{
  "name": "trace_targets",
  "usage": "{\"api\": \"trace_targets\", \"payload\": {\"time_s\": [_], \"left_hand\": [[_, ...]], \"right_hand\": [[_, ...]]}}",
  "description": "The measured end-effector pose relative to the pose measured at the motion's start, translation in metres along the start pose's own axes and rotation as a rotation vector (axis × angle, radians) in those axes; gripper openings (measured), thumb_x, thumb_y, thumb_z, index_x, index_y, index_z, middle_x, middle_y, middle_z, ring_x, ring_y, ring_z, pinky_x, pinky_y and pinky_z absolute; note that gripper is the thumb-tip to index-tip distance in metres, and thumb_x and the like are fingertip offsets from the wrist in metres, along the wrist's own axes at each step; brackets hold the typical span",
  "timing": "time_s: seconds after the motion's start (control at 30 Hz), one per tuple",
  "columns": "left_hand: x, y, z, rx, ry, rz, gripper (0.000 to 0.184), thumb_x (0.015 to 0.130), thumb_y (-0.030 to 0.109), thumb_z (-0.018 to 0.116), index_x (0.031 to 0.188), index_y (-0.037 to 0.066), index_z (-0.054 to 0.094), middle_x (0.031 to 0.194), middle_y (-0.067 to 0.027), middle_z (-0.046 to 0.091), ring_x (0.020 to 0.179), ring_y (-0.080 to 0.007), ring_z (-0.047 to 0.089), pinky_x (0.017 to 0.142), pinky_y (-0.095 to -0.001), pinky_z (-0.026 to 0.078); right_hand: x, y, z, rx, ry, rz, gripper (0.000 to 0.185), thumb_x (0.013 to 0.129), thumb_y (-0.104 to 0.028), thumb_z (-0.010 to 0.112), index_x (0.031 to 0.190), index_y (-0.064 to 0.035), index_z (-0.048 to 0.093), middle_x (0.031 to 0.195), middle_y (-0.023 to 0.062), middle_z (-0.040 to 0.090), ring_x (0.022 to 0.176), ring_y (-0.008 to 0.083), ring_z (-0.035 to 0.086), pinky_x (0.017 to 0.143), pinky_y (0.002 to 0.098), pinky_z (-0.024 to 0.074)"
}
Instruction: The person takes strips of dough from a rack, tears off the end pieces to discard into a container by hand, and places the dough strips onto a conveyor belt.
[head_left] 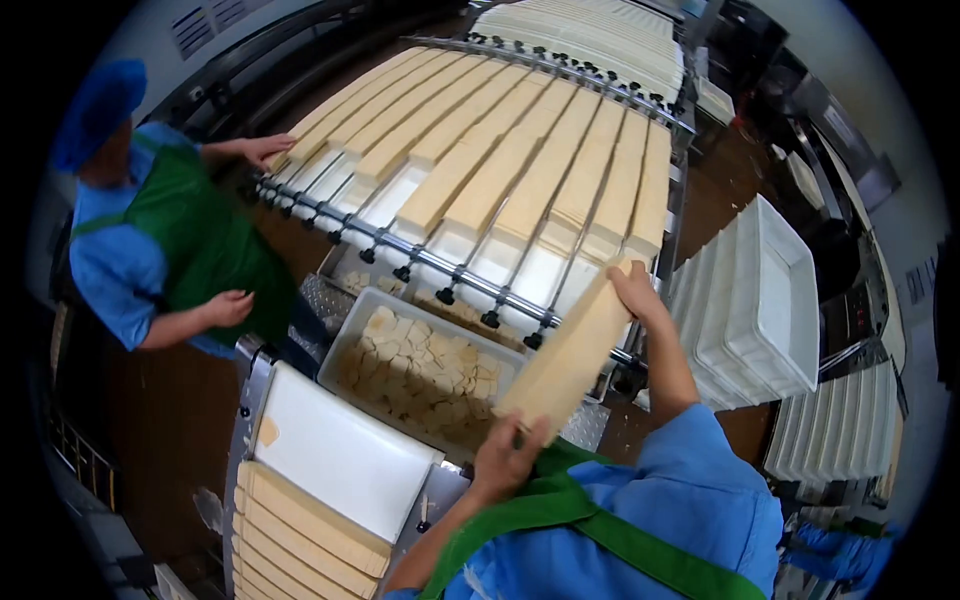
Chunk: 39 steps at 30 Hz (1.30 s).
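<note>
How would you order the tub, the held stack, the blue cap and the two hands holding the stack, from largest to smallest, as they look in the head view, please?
1. Tub
2. Held stack
3. Blue cap
4. Left hand and right hand: too alike to rank

L hand (508, 458) + R hand (636, 290) hold tilted slab (572, 345) nr bin (343, 332).

Main belt (400, 195) lay ahead, strips (520, 180) side by side on it. Far belt (600, 40) lay behind that. Bin (345, 335) sat before main belt, scraps (430, 365) in it. Near belt (335, 440) lay before bin, at left, sheets (310, 530) on its near part. Co-worker (190, 220) stood left of main belt. Crates (745, 310) stood right of it; more crates (840, 430) stood nearer, further right.
</note>
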<state>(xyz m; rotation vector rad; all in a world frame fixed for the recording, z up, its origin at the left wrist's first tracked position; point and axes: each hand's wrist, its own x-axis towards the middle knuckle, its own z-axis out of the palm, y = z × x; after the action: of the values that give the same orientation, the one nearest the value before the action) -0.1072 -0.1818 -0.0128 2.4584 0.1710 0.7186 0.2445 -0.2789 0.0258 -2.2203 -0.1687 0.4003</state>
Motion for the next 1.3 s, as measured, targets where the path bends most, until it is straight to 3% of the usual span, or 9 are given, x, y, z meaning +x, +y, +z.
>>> {"api": "trace_targets", "payload": {"time_s": [0.13,0.27,0.5,0.63,0.7,0.8,1.03,1.2,1.3], "left_hand": [[0.015,0.007,0.022,-0.18,-0.303,0.382,0.054,0.082,0.005,0.057,0.134,0.015,0.049,0.124,-0.0194,0.049,0.091,-0.0293,0.061,0.069,-0.0355,0.054],[0.024,0.016,0.031,-0.011,-0.219,0.481,0.048,0.077,0.006,0.064,0.123,0.02,0.06,0.125,-0.0146,0.042,0.079,-0.0189,0.063,0.067,-0.0255,0.055],[0.035,0.014,0.046,-0.082,-0.259,0.593,0.043,0.078,0.014,0.064,0.121,0.021,0.061,0.122,-0.0109,0.045,0.089,-0.0147,0.062,0.07,-0.0241,0.055],[0.054,0.012,0.059,-0.023,-0.216,0.647,0.043,0.081,0.013,0.061,0.123,0.019,0.059,0.126,-0.0131,0.044,0.09,-0.0168,0.064,0.07,-0.0253,0.055],[0.065,0.015,0.065,-0.18,-0.477,0.486,0.046,0.083,0.013,0.058,0.128,0.017,0.053,0.13,-0.0167,0.042,0.088,-0.0227,0.065,0.07,-0.0298,0.056],[0.081,0.015,0.077,-0.238,-0.563,0.457,0.049,0.084,0.015,0.056,0.132,0.016,0.047,0.13,-0.0196,0.041,0.087,-0.0288,0.066,0.071,-0.0348,0.056],[0.092,0.006,0.095,-0.2,-0.702,0.447,0.046,0.084,0.013,0.056,0.129,0.013,0.049,0.131,-0.0218,0.039,0.085,-0.0304,0.066,0.068,-0.0366,0.056],[0.104,0.003,0.102,-0.246,-0.53,0.546,0.042,0.082,0.013,0.058,0.123,0.006,0.052,0.126,-0.0243,0.043,0.082,-0.0281,0.067,0.064,-0.0327,0.056],[0.109,0.0,0.111,-0.292,-0.552,0.508,0.041,0.082,0.013,0.058,0.122,0.01,0.052,0.128,-0.0223,0.044,0.08,-0.0289,0.067,0.063,-0.0339,0.056]], "right_hand": [[0.025,0.041,-0.033,-0.399,-0.134,-0.057,0.067,0.082,-0.046,0.049,0.126,0.0053,0.048,0.129,0.0292,0.049,0.123,0.0457,0.043,0.102,0.0523,0.0317],[0.04,0.033,-0.04,-0.721,-0.26,0.001,0.063,0.087,-0.052,0.033,0.129,-0.0092,0.052,0.136,0.0142,0.05,0.132,0.0448,0.026,0.107,0.0529,0.0171],[0.055,0.034,-0.028,-0.706,-0.228,0.036,0.058,0.087,-0.04,0.033,0.124,-0.0003,0.053,0.135,0.026,0.046,0.13,0.0418,0.031,0.106,0.0517,0.0184],[0.063,0.044,-0.023,-0.665,-0.066,-0.061,0.053,0.088,-0.037,0.035,0.123,-0.0003,0.051,0.138,0.023,0.044,0.127,0.0413,0.035,0.104,0.0531,0.022],[0.067,0.047,-0.021,-0.736,0.04,-0.134,0.053,0.09,-0.035,0.038,0.132,-0.004,0.047,0.147,0.0156,0.034,0.129,0.035,0.036,0.105,0.0523,0.0208],[0.067,0.053,-0.015,-0.702,0.257,-0.272,0.046,0.089,-0.033,0.045,0.127,-0.006,0.05,0.138,0.0139,0.042,0.126,0.0335,0.038,0.103,0.0537,0.0226],[0.078,0.052,-0.023,-0.649,0.222,-0.329,0.046,0.089,-0.032,0.051,0.129,-0.0093,0.048,0.129,0.0135,0.045,0.124,0.0318,0.038,0.099,0.0556,0.026],[0.078,0.052,-0.018,-0.761,0.376,-0.333,0.058,0.089,-0.038,0.052,0.139,-0.0124,0.039,0.143,0.0126,0.034,0.134,0.0346,0.028,0.105,0.057,0.0211],[0.103,0.063,-0.022,-0.726,0.259,-0.28,0.065,0.093,-0.048,0.043,0.144,-0.01,0.03,0.153,0.0124,0.021,0.142,0.037,0.012,0.11,0.0602,0.0111]]}}
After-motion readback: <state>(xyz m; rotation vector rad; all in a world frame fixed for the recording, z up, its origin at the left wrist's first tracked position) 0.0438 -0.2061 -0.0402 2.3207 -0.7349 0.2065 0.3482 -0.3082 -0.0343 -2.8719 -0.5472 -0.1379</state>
